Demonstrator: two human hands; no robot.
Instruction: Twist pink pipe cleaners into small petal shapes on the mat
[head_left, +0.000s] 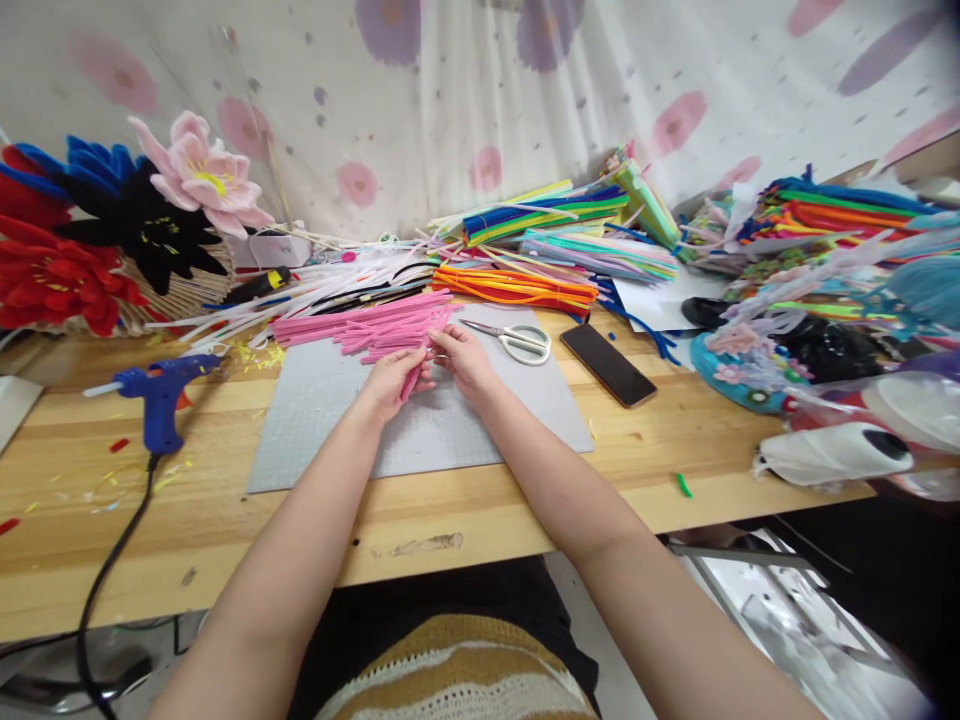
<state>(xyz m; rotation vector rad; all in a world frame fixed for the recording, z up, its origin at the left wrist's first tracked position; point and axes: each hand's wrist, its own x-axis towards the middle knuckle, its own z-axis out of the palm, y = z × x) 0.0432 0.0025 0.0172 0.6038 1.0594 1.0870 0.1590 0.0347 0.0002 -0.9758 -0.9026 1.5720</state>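
Over the grey cutting mat (315,420), my left hand (395,382) is closed around a few pink pipe cleaners (409,382), whose ends stick out below the fingers. My right hand (459,357) meets it from the right, thumb and fingertips pinched close to the same strands. What lies between those fingertips is too small to make out. Just beyond both hands, a loose pile of pink pipe cleaners (360,325) spreads across the mat's far edge. Scissors with white handles (521,343) lie right of my right hand, blades pointing left.
A blue glue gun (161,395) with a black cord stands at the left. Fuzzy flowers (202,175) fill the back left. Bundles of coloured pipe cleaners (517,288) line the back. A phone (608,364) lies right of the mat, with a white roll (832,453) farther right.
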